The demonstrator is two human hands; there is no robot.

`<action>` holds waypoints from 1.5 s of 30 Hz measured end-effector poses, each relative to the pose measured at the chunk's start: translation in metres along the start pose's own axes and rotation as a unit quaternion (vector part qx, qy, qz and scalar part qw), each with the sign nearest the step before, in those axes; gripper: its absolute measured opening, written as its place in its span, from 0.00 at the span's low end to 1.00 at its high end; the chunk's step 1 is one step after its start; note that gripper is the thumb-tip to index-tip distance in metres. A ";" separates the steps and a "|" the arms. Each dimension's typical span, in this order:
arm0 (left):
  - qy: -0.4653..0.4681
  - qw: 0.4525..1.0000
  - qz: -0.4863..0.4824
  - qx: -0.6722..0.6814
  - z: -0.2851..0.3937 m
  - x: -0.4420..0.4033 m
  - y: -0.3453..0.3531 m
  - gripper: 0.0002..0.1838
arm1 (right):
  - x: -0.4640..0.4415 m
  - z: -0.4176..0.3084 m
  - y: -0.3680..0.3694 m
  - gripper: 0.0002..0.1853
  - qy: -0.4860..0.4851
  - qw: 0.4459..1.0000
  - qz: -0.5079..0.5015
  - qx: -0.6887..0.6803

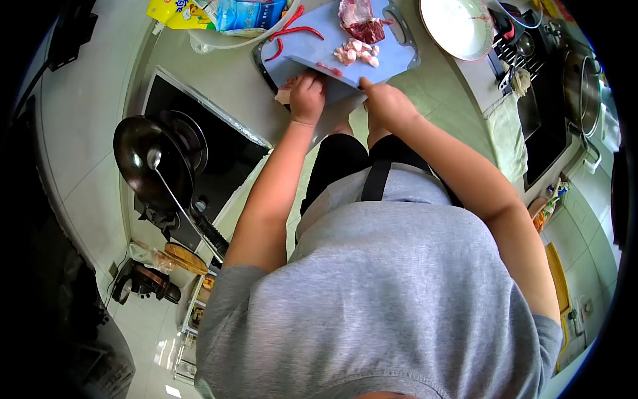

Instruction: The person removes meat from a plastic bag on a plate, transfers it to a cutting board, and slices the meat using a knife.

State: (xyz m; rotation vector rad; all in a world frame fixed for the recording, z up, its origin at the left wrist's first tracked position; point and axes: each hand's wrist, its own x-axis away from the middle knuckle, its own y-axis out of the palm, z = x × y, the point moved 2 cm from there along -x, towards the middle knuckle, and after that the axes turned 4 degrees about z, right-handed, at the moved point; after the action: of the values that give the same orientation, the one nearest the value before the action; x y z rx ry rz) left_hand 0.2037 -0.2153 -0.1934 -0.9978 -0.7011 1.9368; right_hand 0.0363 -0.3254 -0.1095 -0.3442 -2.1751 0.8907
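The knife, broad and grey, slants across the near side of the pale-blue board, tip toward ten o'clock, pink scraps on its blade. Partly hidden pale-pink meat lies at the board's seven o'clock.

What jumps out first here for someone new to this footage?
Probably the grey shirt, filling the lower middle of the view. Above it, the right hand holds a broad knife over the blue cutting board, where bright red chilies stand out at the upper left. At left, a dark wok with a ladle in it draws the eye next.
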 end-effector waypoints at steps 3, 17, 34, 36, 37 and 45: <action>-0.002 1.000 -0.010 -0.019 0.005 -0.003 -0.006 0.11 | -0.028 -0.024 -0.002 0.16 -0.009 0.999 -0.029 0.032; 0.048 0.999 0.002 -0.014 0.014 -0.007 -0.018 0.08 | 0.023 0.022 -0.023 0.19 0.094 0.996 0.002 -0.012; 0.037 0.999 0.009 -0.011 0.007 -0.004 -0.022 0.15 | 0.030 0.002 -0.017 0.19 0.040 0.998 -0.040 0.030; 0.018 1.000 -0.005 0.001 0.006 -0.002 -0.018 0.16 | 0.029 0.003 -0.016 0.19 0.049 0.997 -0.046 0.027; 0.018 1.000 -0.005 0.002 0.006 -0.001 -0.017 0.16 | 0.030 0.003 -0.015 0.19 0.039 0.998 -0.047 0.022; -0.006 1.000 0.014 -0.015 0.005 -0.001 -0.013 0.07 | -0.006 -0.016 -0.010 0.16 0.042 0.998 -0.049 -0.003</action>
State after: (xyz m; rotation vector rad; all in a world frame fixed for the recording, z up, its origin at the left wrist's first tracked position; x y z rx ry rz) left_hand 0.2051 -0.2105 -0.1802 -1.0198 -0.7285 1.9626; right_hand 0.0530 -0.3280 -0.0978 -0.2705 -2.0989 0.8020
